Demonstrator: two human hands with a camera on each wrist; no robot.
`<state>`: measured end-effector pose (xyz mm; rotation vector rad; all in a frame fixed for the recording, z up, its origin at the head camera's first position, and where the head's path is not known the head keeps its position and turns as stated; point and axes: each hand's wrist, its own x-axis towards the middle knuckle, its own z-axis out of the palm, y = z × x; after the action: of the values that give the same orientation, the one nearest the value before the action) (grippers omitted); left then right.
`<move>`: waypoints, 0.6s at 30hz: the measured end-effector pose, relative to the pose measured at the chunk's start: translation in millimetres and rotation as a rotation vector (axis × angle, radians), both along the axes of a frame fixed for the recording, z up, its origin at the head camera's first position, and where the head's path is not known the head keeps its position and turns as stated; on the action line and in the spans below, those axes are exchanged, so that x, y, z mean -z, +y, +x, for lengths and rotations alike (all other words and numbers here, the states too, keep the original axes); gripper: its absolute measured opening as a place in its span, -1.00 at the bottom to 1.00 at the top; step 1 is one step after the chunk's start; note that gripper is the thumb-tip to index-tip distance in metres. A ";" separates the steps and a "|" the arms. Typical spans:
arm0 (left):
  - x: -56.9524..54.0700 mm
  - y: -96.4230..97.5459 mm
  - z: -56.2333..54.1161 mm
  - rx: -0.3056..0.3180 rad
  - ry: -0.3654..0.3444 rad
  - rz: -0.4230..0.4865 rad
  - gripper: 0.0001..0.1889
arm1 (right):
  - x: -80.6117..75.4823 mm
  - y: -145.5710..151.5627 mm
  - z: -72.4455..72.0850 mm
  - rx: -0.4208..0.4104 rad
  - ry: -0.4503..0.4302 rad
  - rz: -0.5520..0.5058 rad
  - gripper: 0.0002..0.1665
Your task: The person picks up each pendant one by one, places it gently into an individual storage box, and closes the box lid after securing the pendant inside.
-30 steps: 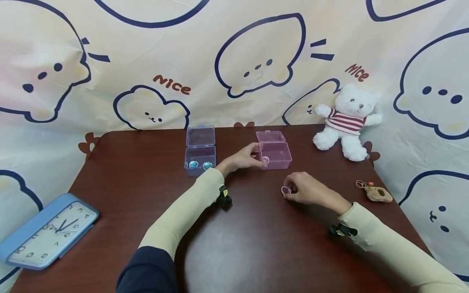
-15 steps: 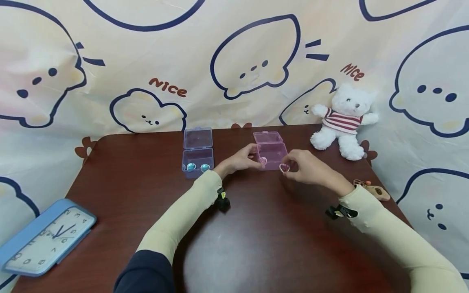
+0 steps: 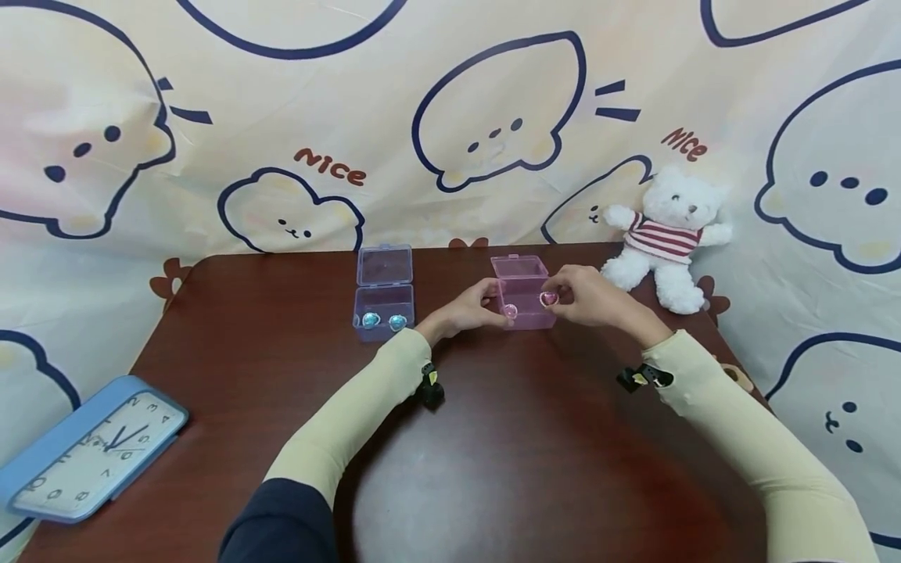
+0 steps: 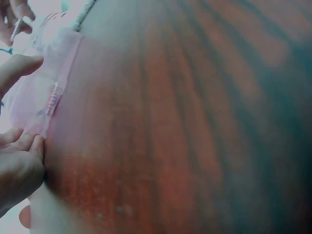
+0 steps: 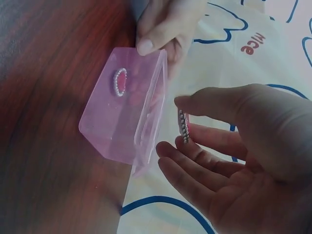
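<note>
A person's right grip (image 3: 590, 295) pinches one pink gem (image 3: 549, 299) just above the open pink box (image 3: 525, 290), where a second pink gem (image 3: 510, 311) lies; the left grip (image 3: 466, 308) holds the box's side. Two blue gems (image 3: 397, 321) sit in one open blue box (image 3: 383, 295). One bear (image 3: 669, 238) and one clock (image 3: 98, 453) share the bench (image 3: 507, 438).

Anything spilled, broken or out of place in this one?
Nothing looks spilled or broken. Only the light-blue rectangular clock seems askew: it sits slanted at the left edge of the brown wooden table, whereas the translucent pink plastic box roughly follows the back edge.
</note>
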<state>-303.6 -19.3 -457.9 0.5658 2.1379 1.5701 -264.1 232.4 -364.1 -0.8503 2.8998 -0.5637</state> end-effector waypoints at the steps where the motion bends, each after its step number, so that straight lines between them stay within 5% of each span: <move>1: 0.9 0.4 1.5 -0.001 0.004 0.003 -0.12 | 1.3 0.2 -0.9 -0.005 -0.003 0.001 -0.65; 18: 0.3 0.3 7.8 -0.012 0.029 -0.012 -0.12 | 7.4 -1.3 -19.1 -0.032 -0.025 0.005 -0.60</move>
<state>-295.7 -19.0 -458.2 0.5759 2.1743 1.5629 -283.2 231.2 -371.5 -0.8809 2.8586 -0.5598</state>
